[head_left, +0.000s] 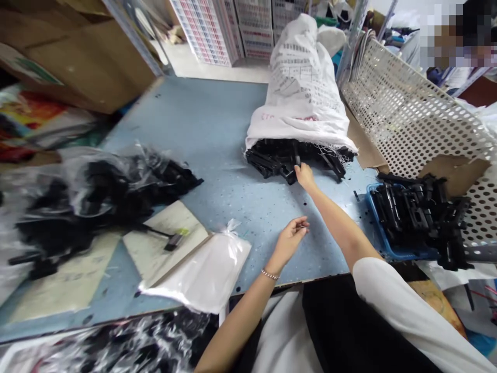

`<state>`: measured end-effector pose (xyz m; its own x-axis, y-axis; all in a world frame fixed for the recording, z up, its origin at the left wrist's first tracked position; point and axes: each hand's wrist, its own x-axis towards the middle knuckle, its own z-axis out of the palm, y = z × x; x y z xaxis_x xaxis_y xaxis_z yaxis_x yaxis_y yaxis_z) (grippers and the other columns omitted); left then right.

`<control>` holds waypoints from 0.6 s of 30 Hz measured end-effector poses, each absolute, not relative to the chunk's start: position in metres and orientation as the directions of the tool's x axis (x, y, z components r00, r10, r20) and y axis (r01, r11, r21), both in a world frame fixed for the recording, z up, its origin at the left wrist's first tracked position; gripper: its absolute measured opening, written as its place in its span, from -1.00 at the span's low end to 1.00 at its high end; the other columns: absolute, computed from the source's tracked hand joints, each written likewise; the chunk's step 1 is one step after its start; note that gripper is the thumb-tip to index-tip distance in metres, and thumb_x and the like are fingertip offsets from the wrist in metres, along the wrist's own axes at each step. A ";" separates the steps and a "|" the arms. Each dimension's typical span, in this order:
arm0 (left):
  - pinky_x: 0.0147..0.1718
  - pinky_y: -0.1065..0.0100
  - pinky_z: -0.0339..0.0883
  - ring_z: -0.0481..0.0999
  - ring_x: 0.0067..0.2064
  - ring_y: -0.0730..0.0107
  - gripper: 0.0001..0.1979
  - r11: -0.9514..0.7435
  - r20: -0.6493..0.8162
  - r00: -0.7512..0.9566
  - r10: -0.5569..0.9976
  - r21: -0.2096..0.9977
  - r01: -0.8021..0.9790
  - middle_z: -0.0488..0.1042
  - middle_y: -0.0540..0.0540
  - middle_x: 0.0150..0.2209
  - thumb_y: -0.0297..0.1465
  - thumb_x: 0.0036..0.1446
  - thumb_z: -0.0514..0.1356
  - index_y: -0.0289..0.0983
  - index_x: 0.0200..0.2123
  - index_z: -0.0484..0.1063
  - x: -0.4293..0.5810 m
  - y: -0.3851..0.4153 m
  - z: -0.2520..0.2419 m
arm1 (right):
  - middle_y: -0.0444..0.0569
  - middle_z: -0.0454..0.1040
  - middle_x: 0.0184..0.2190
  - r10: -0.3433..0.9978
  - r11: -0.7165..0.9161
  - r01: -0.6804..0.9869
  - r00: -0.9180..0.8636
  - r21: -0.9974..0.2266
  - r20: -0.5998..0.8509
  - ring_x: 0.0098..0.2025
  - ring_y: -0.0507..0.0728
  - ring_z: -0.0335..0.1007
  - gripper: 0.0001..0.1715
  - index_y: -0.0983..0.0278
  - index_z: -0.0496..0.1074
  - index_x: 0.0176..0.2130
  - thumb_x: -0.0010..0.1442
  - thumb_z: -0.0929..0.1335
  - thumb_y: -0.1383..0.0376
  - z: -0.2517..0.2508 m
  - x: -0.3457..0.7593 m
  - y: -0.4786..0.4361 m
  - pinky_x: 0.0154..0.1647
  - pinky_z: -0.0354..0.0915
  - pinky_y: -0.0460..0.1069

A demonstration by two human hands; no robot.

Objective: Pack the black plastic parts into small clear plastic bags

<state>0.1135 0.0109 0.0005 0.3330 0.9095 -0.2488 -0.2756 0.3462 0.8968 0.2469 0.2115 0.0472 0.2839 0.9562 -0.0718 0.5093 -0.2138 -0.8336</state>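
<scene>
A white woven sack [306, 88] lies on the blue table with its mouth toward me, and black plastic parts [267, 160] spill out of it. My right hand [305, 177] reaches to that mouth, its fingers closed on one slim black part [296, 153]. The rest of that part is hard to separate from the pile. Nearer to me, my left hand [290, 237] hovers over the table, fingers loosely curled and the thumb a little apart. Nothing shows in it. A bracelet is on that wrist.
At right, a blue basket [378, 228] overflows with black parts beside a perforated cream crate [411, 103]. Clear plastic bags of black parts [104, 186] lie at left. Near them are a pale board [166, 233] and a packet of clear bags [209, 269]. Another person is at upper right.
</scene>
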 end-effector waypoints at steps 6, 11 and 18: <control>-0.05 0.29 0.39 0.56 -0.07 0.32 -0.42 0.289 -0.235 0.170 0.957 0.824 -0.487 0.57 -0.14 -0.05 -0.07 0.00 0.42 -0.23 0.02 0.46 0.104 0.054 0.022 | -0.02 0.47 -0.47 0.987 -0.159 0.268 0.028 -0.950 -0.157 -0.39 0.17 0.43 -0.45 0.24 0.38 -0.31 0.39 0.10 -0.07 0.027 0.258 0.106 -0.35 0.41 0.09; -0.27 0.38 0.41 0.56 -0.30 0.41 -0.37 0.334 -0.232 0.243 0.942 0.737 -0.588 0.53 0.02 -0.33 -0.10 -0.10 0.50 -0.24 -0.02 0.42 0.117 0.056 0.052 | -0.05 0.45 -0.47 0.996 -0.032 0.262 -0.076 -0.965 -0.053 -0.39 0.19 0.40 -0.46 0.16 0.38 -0.36 0.39 0.16 -0.14 0.033 0.270 0.027 -0.33 0.42 0.15; -0.55 0.43 0.31 0.42 -0.55 0.52 -0.46 0.478 -0.363 0.325 0.873 0.766 -0.429 0.43 0.06 -0.46 -0.07 -0.09 0.48 -0.27 -0.23 0.36 0.116 0.017 0.069 | 0.02 0.38 -0.35 0.826 0.514 0.720 -0.270 -0.466 0.494 -0.20 0.23 0.31 -0.50 0.18 0.36 -0.30 0.43 0.15 -0.08 0.070 0.270 0.076 -0.07 0.29 0.18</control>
<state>0.1156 0.0174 0.0688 0.3252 0.8733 -0.3628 -0.4294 0.4782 0.7661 0.2701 0.0764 0.0701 -0.2705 0.8262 0.4942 0.7197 0.5145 -0.4663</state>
